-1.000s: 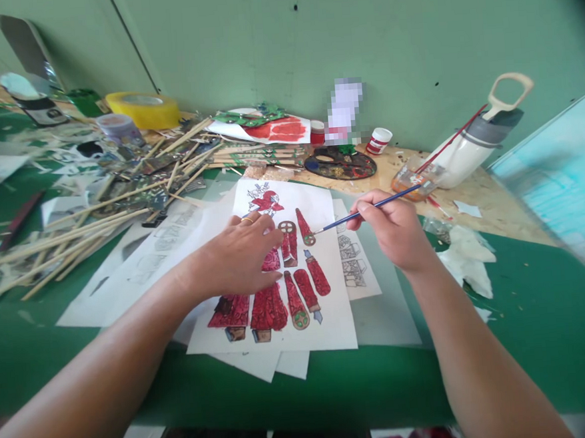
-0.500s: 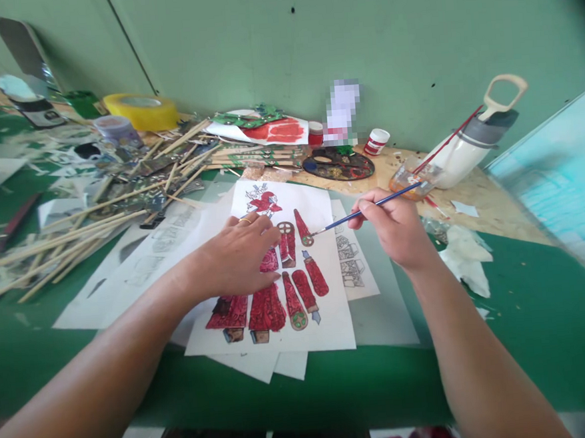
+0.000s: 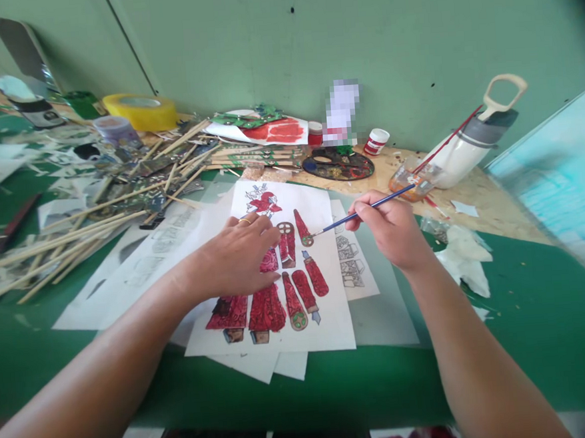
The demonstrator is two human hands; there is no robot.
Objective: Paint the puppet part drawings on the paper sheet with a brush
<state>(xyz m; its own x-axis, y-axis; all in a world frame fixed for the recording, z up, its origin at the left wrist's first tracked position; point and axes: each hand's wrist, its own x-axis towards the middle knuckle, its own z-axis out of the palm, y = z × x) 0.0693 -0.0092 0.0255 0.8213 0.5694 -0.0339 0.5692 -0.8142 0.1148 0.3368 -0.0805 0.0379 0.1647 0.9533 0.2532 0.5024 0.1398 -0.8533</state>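
A white sheet of paper [image 3: 325, 330] with red-painted figure parts lies on top of other sheets. My left hand [image 3: 239, 253] rests flat on it, fingers spread, with a ring on one finger; it covers some of the drawing. In my right hand [image 3: 386, 229] is a thin blue paintbrush [image 3: 388, 199], pinched between thumb and fingers. The brush tip is at the round green end of a narrow red piece [image 3: 303, 227] at the sheet's upper right. Whether the tip touches the paper I cannot tell.
Wooden sticks [image 3: 92, 223] are piled at left. Behind the paper stand a paint palette [image 3: 339, 165], a small paint jar [image 3: 376, 141] and a yellow tape roll [image 3: 139, 113]. A clear cup [image 3: 412, 177] with a red brush and a white bottle [image 3: 468, 153] are at right.
My right hand and the paintbrush handle have shifted slightly left, while the brush tip stays at the same green end. My left hand has hardly moved.
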